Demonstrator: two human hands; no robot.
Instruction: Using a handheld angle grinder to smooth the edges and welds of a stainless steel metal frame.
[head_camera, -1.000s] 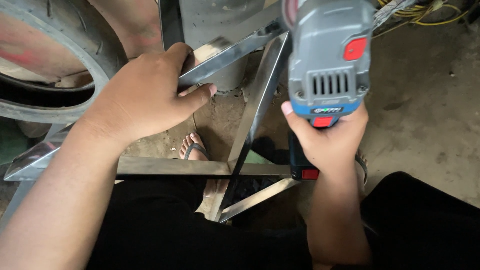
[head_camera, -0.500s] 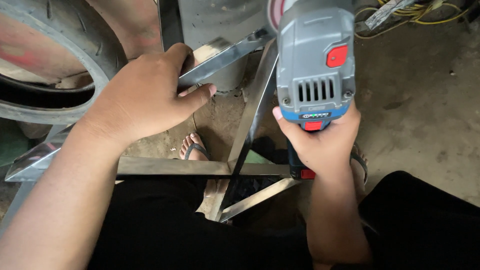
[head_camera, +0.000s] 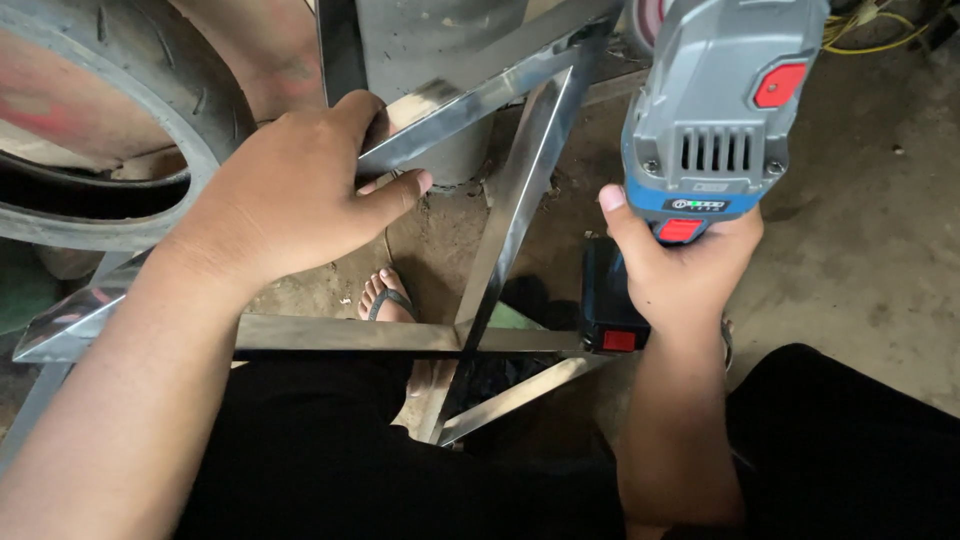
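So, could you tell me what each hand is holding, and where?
Right hand grips the cordless grinder by its handle; left hand clasps an upper bar of the steel frame.

A small pale rectangular label (head_camera: 710, 187) sits on the rear of the grey-and-blue cordless grinder (head_camera: 715, 110), just below its vent slots; beneath it, a narrow dark indicator strip (head_camera: 697, 204) shows small green lights.

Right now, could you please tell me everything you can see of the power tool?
The cordless power tool has a grey plastic body with vent slots, a blue band, red buttons and a black battery pack at the grip's base. The right hand grips its handle, holding it raised above the metal frame. Its working end is out of view.
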